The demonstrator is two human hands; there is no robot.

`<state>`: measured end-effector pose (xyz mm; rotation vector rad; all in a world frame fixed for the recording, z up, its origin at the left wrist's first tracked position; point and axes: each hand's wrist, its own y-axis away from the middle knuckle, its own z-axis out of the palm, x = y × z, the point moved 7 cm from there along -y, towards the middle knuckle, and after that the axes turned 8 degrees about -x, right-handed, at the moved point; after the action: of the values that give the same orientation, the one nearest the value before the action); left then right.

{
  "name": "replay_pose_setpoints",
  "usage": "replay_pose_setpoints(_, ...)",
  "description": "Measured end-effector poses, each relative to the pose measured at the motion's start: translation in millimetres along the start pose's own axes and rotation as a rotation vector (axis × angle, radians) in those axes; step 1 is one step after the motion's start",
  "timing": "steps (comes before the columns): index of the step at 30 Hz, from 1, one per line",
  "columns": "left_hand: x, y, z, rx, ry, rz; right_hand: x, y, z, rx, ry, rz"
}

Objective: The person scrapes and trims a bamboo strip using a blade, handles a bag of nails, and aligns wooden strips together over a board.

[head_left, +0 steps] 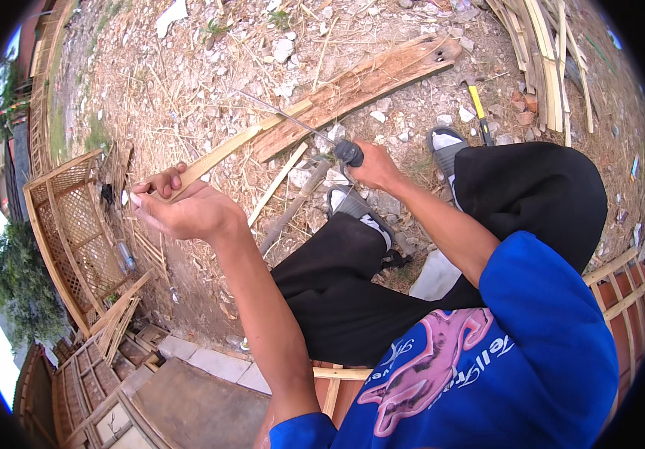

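My left hand [184,206] is closed around one end of a pale wooden slat [221,152]. The slat's far end lies against a weathered brown plank [352,90] on the ground. In my right hand [376,166] is the black handle of a long-bladed tool [349,153]. Its thin metal blade, seen nearly edge-on, crosses the slat close to the plank. The exact kind of tool cannot be made out. My fingers partly hide both grips.
A hammer [478,108] with a yellow and black handle lies beside my right shoe [448,146]. Long wood strips [547,63] are piled at the far right. A lattice panel [75,232] stands at the left. Stones and dry straw cover the ground.
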<state>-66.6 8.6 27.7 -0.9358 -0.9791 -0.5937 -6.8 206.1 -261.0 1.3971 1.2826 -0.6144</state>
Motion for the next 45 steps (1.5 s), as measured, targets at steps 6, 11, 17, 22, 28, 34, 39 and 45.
replay_pose_setpoints(6,3.9,4.3,7.5,0.004,-0.063,0.003,-60.4,6.3,-2.5,-0.019,-0.122,-0.064)
replay_pose_setpoints(11,3.9,2.6,8.6,-0.017,-0.082,0.008,16.6,4.1,-3.3,0.06,-0.024,0.095)
replay_pose_setpoints(17,4.0,3.0,3.5,-0.02,-0.123,0.011,-14.5,6.8,14.1,-0.027,-0.024,0.105)
replay_pose_setpoints(22,2.8,1.6,8.3,-0.023,-0.048,0.012,4.3,5.2,4.2,0.039,-0.038,0.006)
replay_pose_setpoints(28,2.2,7.0,8.0,-0.035,-0.1,-0.015,12.2,14.0,17.5,-0.051,-0.001,0.179)
replay_pose_setpoints(34,1.4,1.5,10.7,-0.084,-0.081,0.028,4.8,10.1,5.7,-0.025,-0.012,0.074)
replay_pose_setpoints(39,3.7,3.9,13.9,-0.013,-0.129,0.009,61.9,5.6,-11.3,-0.02,0.197,0.262)
replay_pose_setpoints(45,9.4,2.2,13.5,-0.096,-0.175,0.074,-0.2,10.4,14.0,-0.027,-0.099,0.016)
